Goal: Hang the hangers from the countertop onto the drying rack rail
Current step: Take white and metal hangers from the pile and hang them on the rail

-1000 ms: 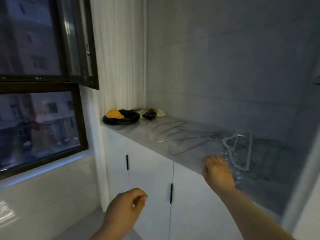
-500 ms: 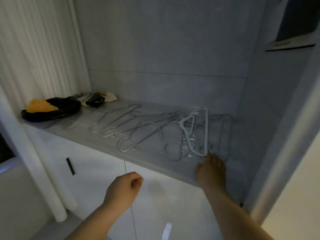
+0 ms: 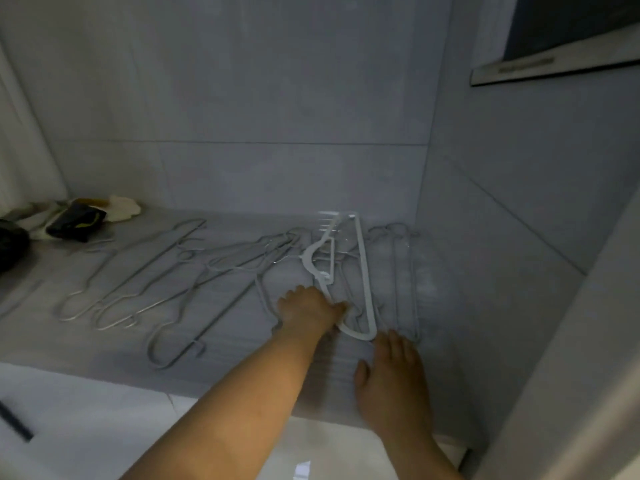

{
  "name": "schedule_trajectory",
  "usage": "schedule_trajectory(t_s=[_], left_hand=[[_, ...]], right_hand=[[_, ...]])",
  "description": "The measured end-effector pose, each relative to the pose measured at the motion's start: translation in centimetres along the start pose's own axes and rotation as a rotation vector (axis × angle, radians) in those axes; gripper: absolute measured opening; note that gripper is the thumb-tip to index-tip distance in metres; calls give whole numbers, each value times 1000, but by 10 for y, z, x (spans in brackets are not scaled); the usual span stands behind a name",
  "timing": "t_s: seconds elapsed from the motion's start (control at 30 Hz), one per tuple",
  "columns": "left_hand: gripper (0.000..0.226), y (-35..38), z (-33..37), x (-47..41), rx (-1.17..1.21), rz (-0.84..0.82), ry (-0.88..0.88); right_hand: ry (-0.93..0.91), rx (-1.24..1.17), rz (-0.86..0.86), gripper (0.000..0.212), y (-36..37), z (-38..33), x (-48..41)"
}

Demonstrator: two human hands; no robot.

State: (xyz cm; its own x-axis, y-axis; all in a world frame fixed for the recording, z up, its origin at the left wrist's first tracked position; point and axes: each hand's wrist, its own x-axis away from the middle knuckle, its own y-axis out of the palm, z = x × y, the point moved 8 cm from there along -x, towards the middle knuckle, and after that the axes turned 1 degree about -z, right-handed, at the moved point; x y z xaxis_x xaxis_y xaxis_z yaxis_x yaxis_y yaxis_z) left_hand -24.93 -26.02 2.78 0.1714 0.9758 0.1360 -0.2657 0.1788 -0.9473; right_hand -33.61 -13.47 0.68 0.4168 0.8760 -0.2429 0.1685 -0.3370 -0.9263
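Several thin metal hangers (image 3: 166, 289) lie spread over the grey countertop (image 3: 69, 341). A white plastic hanger (image 3: 363, 271) lies to their right, on top of more wire hangers (image 3: 403, 271) near the side wall. My left hand (image 3: 306, 311) reaches over the counter and its fingers curl at the lower left arm of the white hanger. My right hand (image 3: 391, 379) rests flat on the countertop just below the white hanger's near end, fingers straight. No drying rack rail is in view.
A dark bundle and pale cloths (image 3: 83, 216) sit at the counter's far left. White cabinet doors (image 3: 86, 427) are below the counter. Tiled walls (image 3: 277, 98) close in behind and on the right, with a dark ledge (image 3: 554, 60) high on the right.
The view has swung right and closer to the counter. My left hand has risen from below the counter edge to the white hanger. My right hand stays at the counter's front.
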Motion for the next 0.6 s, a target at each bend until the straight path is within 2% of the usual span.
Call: schedule_trajectory(t_s=[0.1, 0.23, 0.33, 0.47, 0.53, 0.6], left_hand=[[68, 0, 2, -11, 8, 45, -18], [58, 3, -10, -17, 140, -13, -79], [30, -4, -22, -19, 353, -7, -106], [32, -23, -30, -14, 732, 61, -57], [25, -38, -35, -2, 836, 117, -34], [29, -52, -40, 11, 861, 169, -1]], right_hand=[[3, 19, 1, 48, 0, 0, 1], [6, 12, -60, 56, 5, -1, 1], [-3, -10, -84, 56, 3, -2, 2], [-25, -17, -126, 55, 5, -6, 6], [-59, -34, -85, 53, -2, -9, 9], [-84, -55, -14, 51, -9, -9, 12]])
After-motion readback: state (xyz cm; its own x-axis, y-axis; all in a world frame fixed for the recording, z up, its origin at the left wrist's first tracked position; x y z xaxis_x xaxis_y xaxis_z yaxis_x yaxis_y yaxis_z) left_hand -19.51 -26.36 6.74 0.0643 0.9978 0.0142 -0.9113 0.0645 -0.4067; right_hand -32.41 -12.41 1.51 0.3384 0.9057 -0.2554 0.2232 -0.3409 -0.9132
